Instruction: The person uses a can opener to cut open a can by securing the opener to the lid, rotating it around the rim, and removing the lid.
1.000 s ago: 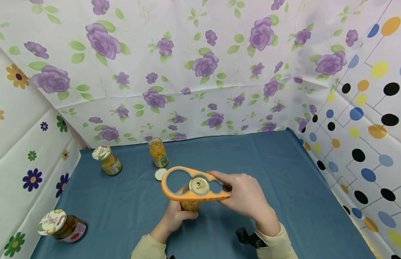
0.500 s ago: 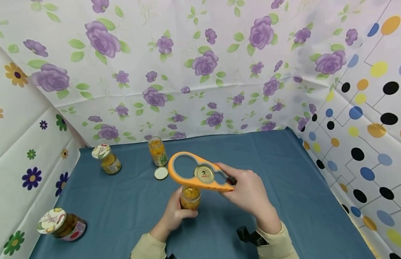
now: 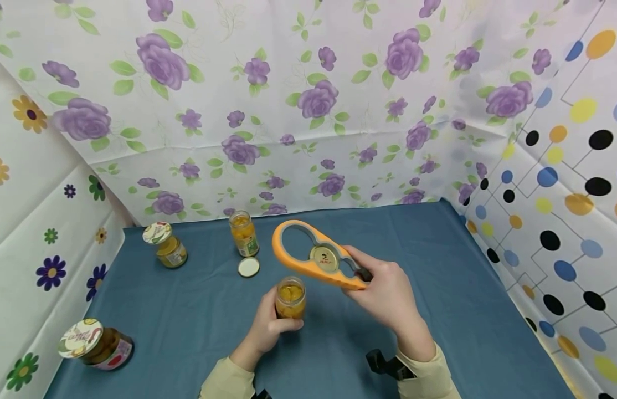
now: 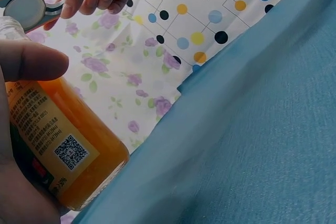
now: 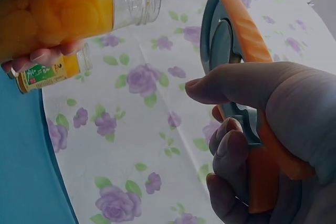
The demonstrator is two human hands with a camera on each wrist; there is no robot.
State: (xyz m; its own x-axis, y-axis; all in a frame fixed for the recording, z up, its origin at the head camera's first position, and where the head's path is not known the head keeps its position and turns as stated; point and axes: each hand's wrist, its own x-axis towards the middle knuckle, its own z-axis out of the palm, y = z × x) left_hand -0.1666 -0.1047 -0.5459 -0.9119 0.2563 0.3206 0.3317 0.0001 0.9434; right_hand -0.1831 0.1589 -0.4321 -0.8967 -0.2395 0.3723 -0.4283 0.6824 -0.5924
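So, smooth glass jar (image 3: 291,299) in left hand's (image 3: 266,326) grip, looped, ridged orange opener (image 3: 314,270) in right hand's (image 3: 389,291).

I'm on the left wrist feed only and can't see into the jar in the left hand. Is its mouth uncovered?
Observer: Yes. The head view looks into the held jar: yellow pieces show through an uncovered mouth.
Operator: And the disc in the orange opener, which side faces up?
Observer: The printed side; from above it's a gold lid.
Operator: Anything behind my jar, toward the flowered backdrop?
Observer: An open jar stands at the back, with a loose lid lying just in front of it.
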